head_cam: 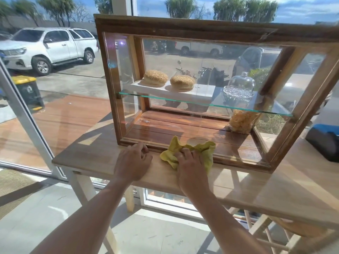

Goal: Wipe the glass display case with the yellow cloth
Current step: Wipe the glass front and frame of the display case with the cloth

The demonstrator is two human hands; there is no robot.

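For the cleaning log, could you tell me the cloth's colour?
Yellow: the crumpled yellow cloth under the right hand, head view.

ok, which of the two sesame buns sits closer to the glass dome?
The right-hand sesame bun. It sits nearer the middle of the white tray, toward the glass dome; the other bun is at the tray's left end.

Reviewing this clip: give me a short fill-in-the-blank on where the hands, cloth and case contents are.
1. The right hand presses the ____ cloth at the display case front.
2. The left hand rests on the case's bottom ____ corner.
3. ____ sesame buns sit on the white tray.

Missing words: yellow; left; Two
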